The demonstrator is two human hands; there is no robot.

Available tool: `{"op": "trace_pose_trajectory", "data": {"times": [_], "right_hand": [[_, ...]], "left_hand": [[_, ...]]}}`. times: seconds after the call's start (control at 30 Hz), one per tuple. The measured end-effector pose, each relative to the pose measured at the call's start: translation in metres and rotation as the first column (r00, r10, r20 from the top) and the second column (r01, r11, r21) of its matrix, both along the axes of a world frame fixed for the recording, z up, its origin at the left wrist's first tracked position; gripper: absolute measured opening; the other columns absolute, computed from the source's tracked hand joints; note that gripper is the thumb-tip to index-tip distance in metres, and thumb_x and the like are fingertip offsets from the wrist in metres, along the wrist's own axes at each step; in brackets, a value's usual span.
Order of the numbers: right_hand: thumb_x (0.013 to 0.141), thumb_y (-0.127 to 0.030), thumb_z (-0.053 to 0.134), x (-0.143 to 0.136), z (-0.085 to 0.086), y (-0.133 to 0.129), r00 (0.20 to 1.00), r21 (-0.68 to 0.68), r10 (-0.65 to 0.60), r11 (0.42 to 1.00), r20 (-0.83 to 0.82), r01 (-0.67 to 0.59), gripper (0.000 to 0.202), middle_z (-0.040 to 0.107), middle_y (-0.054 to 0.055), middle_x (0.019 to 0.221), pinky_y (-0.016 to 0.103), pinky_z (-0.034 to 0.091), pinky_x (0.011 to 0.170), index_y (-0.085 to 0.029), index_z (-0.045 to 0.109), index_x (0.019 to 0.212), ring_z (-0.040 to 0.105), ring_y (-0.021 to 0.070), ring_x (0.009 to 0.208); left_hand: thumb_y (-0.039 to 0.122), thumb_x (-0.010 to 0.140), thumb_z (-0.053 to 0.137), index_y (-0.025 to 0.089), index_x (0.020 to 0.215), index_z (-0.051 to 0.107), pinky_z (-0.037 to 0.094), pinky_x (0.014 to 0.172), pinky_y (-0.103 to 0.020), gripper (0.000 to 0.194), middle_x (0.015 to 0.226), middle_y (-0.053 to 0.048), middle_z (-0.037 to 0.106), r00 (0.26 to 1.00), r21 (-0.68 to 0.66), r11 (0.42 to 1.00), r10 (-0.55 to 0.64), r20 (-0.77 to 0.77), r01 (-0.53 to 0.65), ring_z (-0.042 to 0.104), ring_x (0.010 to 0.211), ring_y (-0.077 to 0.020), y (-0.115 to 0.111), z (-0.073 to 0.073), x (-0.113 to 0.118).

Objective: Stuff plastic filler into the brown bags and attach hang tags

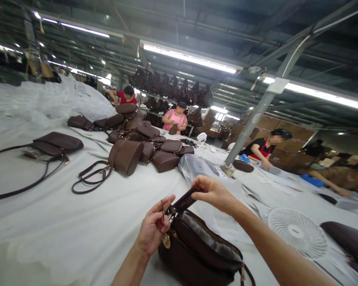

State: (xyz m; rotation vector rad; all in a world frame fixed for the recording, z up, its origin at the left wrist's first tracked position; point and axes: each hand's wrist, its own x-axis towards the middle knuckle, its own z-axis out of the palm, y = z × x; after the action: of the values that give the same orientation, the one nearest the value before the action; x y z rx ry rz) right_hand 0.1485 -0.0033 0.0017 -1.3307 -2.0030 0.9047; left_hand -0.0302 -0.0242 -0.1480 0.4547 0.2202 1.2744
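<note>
A dark brown handbag (197, 242) lies on the white-covered table in front of me, its top open and clear plastic showing inside. My right hand (210, 192) pinches the upper end of a dark brown tag (185, 200) with lettering on it, held above the bag's corner. Beside that corner is my left hand (153, 224), its fingers closed near the tag's lower end around a thin dark piece that I cannot make out. A gold charm (166, 241) hangs at the bag's side, just below the left fingers.
Several brown bags (127, 157) are heaped farther back, and one with a long strap (58, 143) lies at left. Clear plastic (197, 169) lies beyond my hands. A white fan (298, 233) is at right, near a metal post (256, 119). Co-workers stand around the table.
</note>
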Motion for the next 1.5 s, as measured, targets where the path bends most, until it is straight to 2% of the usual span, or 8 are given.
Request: {"op": "trace_pose_trajectory", "data": {"times": [0.17,0.27,0.43,0.57,0.93,1.13,1.33,1.5], "right_hand": [[0.074,-0.048,0.07,-0.039,-0.021,-0.009,0.855,-0.077,-0.1,0.995,-0.509,0.07,0.033,0.059,-0.002,0.071,0.03,0.048,0.07,-0.019,0.057,0.08,0.056,0.0136,0.068],[0.078,-0.053,0.065,-0.065,-0.039,-0.015,0.856,-0.058,-0.114,0.993,-0.503,0.098,0.037,0.056,-0.004,0.071,0.029,0.047,0.066,-0.021,0.056,0.093,0.055,0.0137,0.067],[0.075,-0.043,0.064,-0.093,-0.06,-0.015,0.905,-0.128,-0.025,0.991,-0.424,-0.032,0.03,0.057,-0.004,0.071,0.024,0.041,0.055,-0.021,0.052,0.091,0.052,0.0122,0.059],[0.078,-0.046,0.059,-0.088,-0.062,-0.003,0.918,-0.057,-0.11,0.994,-0.38,0.095,0.028,0.052,-0.004,0.065,0.025,0.039,0.054,-0.019,0.054,0.079,0.048,0.0126,0.058],[0.089,-0.021,0.046,-0.087,-0.054,0.002,0.978,0.52,-0.043,0.851,0.206,-0.072,0.013,0.052,0.0,0.073,0.027,0.036,0.064,-0.021,0.051,0.077,0.049,0.0155,0.069],[0.089,-0.013,0.042,-0.086,-0.056,0.001,0.96,0.453,0.041,0.876,0.277,-0.169,0.014,0.053,0.0,0.078,0.025,0.038,0.065,-0.022,0.048,0.079,0.051,0.0154,0.073],[0.091,-0.016,0.049,-0.096,-0.057,-0.003,0.682,0.304,-0.025,0.907,0.731,-0.293,0.01,0.055,0.0,0.084,0.027,0.026,0.053,-0.022,0.056,0.087,0.049,0.0116,0.06],[0.091,-0.015,0.051,-0.094,-0.057,-0.001,0.62,0.243,0.049,0.893,0.783,-0.378,0.019,0.062,0.003,0.089,0.025,0.032,0.056,-0.023,0.063,0.102,0.058,0.0146,0.069]], "left_hand": [[0.028,0.067,0.083,0.018,0.108,0.071,0.034,0.036,-0.012,0.044,0.098,-0.007,0.071,0.995,-0.026,0.998,0.052,-0.082,-0.055,0.044,0.041,-0.0003,0.003,0.0,0.003],[0.032,0.061,0.087,0.019,0.106,0.071,0.045,0.046,-0.013,0.049,0.109,-0.007,0.068,0.996,-0.039,0.996,0.086,0.004,-0.086,0.054,0.056,-0.0038,0.004,-0.006,0.003],[0.043,0.063,0.085,0.014,0.088,0.073,0.039,0.043,-0.014,0.04,0.069,-0.001,0.064,0.997,0.0,0.998,0.059,0.055,-0.059,0.048,0.048,-0.0037,0.002,-0.02,0.001],[0.048,0.061,0.085,0.019,0.103,0.072,0.046,0.052,-0.02,0.052,0.109,-0.008,0.069,0.999,0.059,0.998,0.012,0.041,-0.015,0.064,0.064,-0.0124,0.003,-0.025,-0.008],[0.052,0.063,0.083,0.013,0.102,0.072,0.05,0.075,-0.033,0.057,0.101,-0.014,0.073,0.994,0.118,0.991,0.079,-0.073,-0.07,0.07,0.08,-0.0251,0.012,-0.032,-0.016],[0.047,0.067,0.082,0.016,0.096,0.073,0.047,0.066,-0.025,0.043,0.095,-0.009,0.074,0.995,-0.04,0.996,0.085,0.049,-0.083,0.066,0.082,-0.0186,0.012,-0.036,-0.017],[0.036,0.064,0.085,0.015,0.08,0.073,0.048,0.073,-0.028,0.029,0.084,-0.005,0.071,0.987,-0.014,0.99,0.144,0.069,-0.143,0.061,0.079,-0.017,0.014,-0.036,-0.014],[0.043,0.061,0.086,0.014,0.091,0.075,0.051,0.072,-0.03,0.044,0.085,-0.008,0.071,0.98,0.053,0.981,0.188,-0.068,-0.185,0.062,0.078,-0.0184,0.014,-0.028,-0.023]]}}
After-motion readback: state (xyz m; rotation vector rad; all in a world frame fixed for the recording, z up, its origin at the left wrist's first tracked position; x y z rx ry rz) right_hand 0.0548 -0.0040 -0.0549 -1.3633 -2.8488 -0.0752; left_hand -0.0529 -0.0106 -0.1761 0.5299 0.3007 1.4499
